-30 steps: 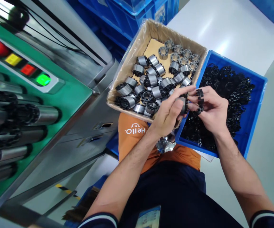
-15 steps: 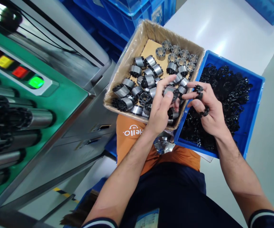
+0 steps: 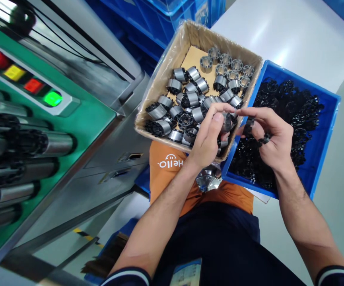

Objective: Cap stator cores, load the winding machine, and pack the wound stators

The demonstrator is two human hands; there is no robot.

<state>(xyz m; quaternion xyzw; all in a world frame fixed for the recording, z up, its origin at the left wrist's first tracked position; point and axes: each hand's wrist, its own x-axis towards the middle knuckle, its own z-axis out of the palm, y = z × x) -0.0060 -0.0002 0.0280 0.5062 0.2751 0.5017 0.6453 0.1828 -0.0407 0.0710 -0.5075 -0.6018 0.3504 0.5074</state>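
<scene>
Box [image 3: 168, 63] in upper centre of frame, cylinders [image 3: 192, 99] in it. Bin [image 3: 324, 131] just right of box, rings [image 3: 297, 107] heaped inside. Machine [image 3: 94, 115] along left edge, buttons [image 3: 52, 98] on it. Crates [image 3: 172, 22] behind box, top centre. Table [image 3: 258, 31] behind bin, upper right.

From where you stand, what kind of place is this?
Probably a factory assembly station: a green machine panel with lit buttons, a lined carton of metal cores, and a blue bin of black toothed rings.
</scene>
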